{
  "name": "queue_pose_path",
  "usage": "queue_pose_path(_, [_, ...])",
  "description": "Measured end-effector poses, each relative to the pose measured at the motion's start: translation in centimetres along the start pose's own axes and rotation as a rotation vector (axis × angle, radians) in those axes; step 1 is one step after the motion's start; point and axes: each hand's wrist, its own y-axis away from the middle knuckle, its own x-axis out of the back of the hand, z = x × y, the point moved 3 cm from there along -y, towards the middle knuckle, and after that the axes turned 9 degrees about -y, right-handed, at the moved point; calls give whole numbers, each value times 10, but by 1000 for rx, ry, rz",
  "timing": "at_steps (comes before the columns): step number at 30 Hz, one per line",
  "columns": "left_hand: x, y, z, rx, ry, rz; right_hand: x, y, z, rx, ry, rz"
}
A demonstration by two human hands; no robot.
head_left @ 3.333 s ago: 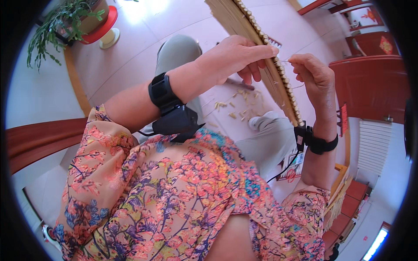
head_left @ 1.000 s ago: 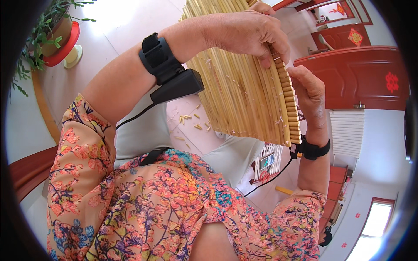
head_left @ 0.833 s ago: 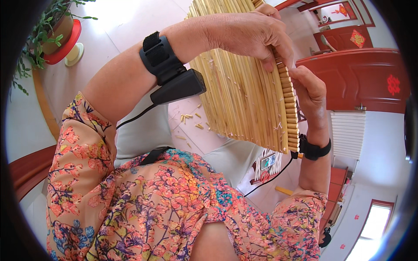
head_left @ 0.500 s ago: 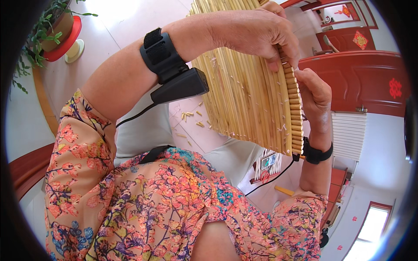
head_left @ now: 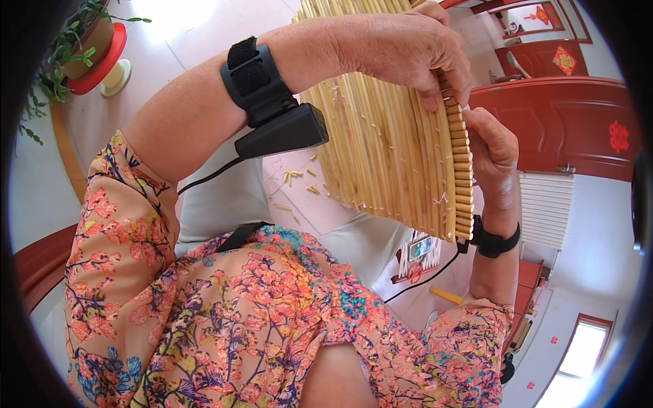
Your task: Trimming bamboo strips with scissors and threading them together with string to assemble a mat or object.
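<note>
A mat of pale yellow plant stalks (head_left: 388,149), tied in rows with thin light thread, is held up in front of me. The cut round ends of the stalks line its right edge. My left hand (head_left: 425,61) reaches across the top, closed on that edge, with the thumb on the mat's face and fingers bent over the rim. Just below it, my right hand (head_left: 495,144) is closed at the same edge from the outer side. Its thumb and bent finger meet the rim, while the other fingertips are hidden behind the mat. Short white thread tails stick out near the lower right corner.
Cut stalk bits (head_left: 292,175) lie scattered on the tiled floor (head_left: 309,221). A phone (head_left: 420,249) rests on a white and red stand at lower right. Black cables (head_left: 207,178) run from both wrist straps. A potted plant (head_left: 85,47) stands at upper left.
Both hands keep their hold on the mat's right edge. My left upper arm and sleeve have shifted slightly left; the mat has hardly moved.
</note>
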Motion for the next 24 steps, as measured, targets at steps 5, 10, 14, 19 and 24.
queue_pose_path(5, [-3,-2,-6,31,-97,-30,-3,-2,1,-2,-7,14])
queue_pose_path(10, [0,-1,-3,6,-27,17,-4,-2,1,-9,-34,-1])
queue_pose_path(14, [-1,0,-5,15,16,39,-5,-3,2,-21,-47,2])
queue_pose_path(19, [-3,1,-6,3,19,50,-6,-3,1,-15,-48,1])
queue_pose_path(24, [-5,-4,-11,-14,-127,107,-8,-6,-7,-45,8,-11])
